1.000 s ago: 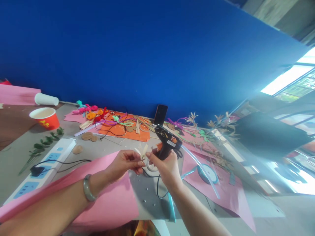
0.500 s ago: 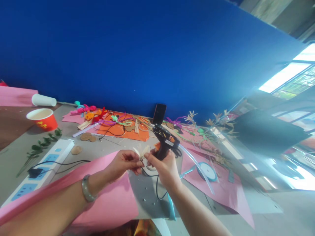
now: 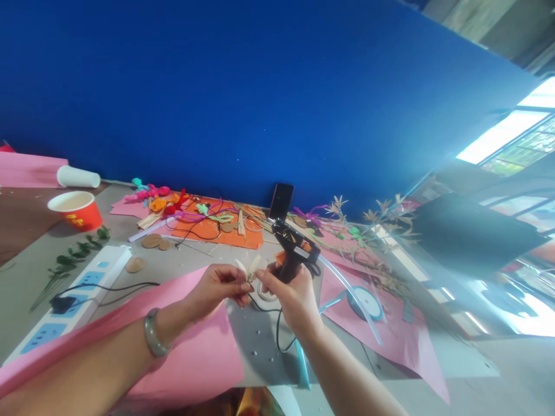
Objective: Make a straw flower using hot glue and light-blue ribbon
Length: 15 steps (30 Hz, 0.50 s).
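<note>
The left hand (image 3: 229,284) has its grip pinched on a pale-petalled flower (image 3: 243,267), held above the tabletop (image 3: 259,371). The right hand's (image 3: 295,293) grip is wrapped around the black hot-glue gun (image 3: 299,245), its thumb beside the petals.

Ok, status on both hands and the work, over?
Left hand pinching pale petals. Right hand gripping black glue gun, thumb close to petals. Black cord looped nearby.

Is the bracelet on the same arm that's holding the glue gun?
No, the bracelet is around the left wrist, while the right hand holds the black glue gun.
</note>
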### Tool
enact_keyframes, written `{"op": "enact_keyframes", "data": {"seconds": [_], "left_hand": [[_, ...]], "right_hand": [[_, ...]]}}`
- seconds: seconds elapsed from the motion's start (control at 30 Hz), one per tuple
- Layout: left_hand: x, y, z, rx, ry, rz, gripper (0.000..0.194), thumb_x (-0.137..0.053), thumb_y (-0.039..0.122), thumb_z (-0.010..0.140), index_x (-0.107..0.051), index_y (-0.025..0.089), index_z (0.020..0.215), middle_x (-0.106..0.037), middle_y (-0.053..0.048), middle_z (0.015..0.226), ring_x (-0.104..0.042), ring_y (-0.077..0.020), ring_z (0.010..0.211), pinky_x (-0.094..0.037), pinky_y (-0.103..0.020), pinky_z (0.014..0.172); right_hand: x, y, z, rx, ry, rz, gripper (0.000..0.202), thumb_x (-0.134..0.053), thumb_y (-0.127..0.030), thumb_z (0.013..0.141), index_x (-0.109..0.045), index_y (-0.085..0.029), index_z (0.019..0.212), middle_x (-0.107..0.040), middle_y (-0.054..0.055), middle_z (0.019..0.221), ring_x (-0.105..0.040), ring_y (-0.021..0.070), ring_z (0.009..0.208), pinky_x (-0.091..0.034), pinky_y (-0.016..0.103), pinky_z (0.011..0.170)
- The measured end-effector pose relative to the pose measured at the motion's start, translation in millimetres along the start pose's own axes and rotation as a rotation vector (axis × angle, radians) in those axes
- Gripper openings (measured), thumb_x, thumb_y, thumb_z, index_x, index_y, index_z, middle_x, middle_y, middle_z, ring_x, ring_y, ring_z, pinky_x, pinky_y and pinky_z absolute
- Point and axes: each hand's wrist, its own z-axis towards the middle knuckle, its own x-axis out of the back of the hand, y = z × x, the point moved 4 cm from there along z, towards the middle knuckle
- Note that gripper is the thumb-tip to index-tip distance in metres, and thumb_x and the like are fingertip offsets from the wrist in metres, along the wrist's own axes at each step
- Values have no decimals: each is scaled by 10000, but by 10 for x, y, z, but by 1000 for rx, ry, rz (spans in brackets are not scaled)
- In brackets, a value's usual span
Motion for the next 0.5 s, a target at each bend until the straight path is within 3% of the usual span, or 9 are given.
{"op": "enact_keyframes", "data": {"seconds": [0.5], "left_hand": [[5, -29, 3, -12, -55, 32, 248, -816, 291, 666, -654, 118, 737, -685, -20, 577, -637, -120, 510, -495, -200, 509]], "right_hand": [[-47, 14, -3, 23, -3, 47, 218, -757, -215, 651, -542, -185, 673, -544, -59, 556, -513, 90, 427, -422, 213, 436]]}}
